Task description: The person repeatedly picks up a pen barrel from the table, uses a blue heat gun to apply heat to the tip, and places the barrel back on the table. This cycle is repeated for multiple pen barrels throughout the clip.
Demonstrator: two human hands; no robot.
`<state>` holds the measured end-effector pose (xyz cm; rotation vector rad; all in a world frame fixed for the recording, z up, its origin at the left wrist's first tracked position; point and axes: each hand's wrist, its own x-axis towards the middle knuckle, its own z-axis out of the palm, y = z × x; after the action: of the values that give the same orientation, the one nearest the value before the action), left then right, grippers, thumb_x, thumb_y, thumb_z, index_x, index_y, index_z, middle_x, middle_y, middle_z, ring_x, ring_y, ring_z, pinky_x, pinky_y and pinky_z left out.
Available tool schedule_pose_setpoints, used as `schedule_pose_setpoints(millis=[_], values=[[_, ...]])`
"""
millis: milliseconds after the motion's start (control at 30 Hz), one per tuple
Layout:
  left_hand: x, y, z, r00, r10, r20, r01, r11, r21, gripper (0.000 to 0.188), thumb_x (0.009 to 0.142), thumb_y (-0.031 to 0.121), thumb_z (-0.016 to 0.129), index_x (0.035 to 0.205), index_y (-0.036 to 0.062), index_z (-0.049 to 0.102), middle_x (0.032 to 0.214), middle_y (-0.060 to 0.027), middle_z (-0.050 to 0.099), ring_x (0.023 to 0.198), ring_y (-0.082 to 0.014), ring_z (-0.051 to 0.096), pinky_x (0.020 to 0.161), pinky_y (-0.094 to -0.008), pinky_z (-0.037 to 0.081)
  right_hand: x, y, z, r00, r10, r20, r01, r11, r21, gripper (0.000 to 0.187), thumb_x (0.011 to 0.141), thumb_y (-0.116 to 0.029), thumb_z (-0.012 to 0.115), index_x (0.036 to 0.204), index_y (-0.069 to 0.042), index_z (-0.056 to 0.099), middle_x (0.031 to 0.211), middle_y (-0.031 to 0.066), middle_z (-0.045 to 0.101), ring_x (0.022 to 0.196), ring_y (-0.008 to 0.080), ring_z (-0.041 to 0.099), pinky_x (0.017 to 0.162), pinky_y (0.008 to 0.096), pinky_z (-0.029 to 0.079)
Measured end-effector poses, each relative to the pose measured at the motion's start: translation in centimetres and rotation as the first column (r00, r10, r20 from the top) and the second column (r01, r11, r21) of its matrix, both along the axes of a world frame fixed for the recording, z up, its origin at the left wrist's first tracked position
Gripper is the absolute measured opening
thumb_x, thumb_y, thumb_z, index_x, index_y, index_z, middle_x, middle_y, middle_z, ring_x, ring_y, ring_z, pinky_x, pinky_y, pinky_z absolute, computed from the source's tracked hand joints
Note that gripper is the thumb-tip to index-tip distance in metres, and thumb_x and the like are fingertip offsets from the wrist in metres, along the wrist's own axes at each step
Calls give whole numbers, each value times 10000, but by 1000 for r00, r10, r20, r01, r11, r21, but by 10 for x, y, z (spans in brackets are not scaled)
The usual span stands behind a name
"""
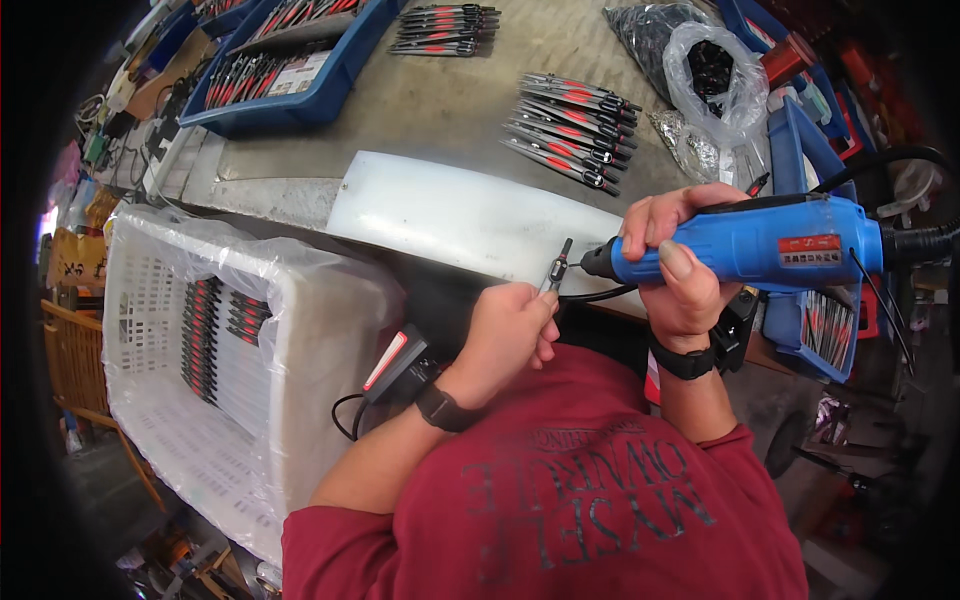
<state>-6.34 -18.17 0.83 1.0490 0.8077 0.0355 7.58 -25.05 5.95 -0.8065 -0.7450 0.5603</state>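
Note:
My right hand (pixel 684 272) is wrapped around a blue electric screwdriver (pixel 785 240), held sideways with its nose toward the left. In my closed left hand (pixel 508 328), a slim grey-and-black pen-shaped tool (pixel 559 268) stands up between thumb and fingers. The screwdriver's thin bit reaches the side of that tool; whether it sits in a screw is too small to tell. Just beyond both hands lies a white plastic block (pixel 450 215) on the bench edge. Behind it rests a row of similar grey, red and black slim tools (pixel 575 130).
A white plastic-lined crate (pixel 290 390) at left holds stacked slim tools. Further tools (pixel 440 30) lie at the back of the bench (pixel 440 105). Blue bins (pixel 250 120) stand back left and at right. Bags of small black parts (pixel 715 80) sit back right. A black cable trails from the screwdriver.

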Motion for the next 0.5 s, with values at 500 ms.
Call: schedule_pose_setpoints(millis=[500], values=[[1,-1,-1,1000,8,7,-8,999,40,236,905,159,500,731,9,553,574,-30,544,432,-70,487,366,-193,369,-2,4,2,1000,-4,26,5,1000,-23,571,694,-61,693,1167,-81,372,803,63,476,667,188,520,595,318,436]])
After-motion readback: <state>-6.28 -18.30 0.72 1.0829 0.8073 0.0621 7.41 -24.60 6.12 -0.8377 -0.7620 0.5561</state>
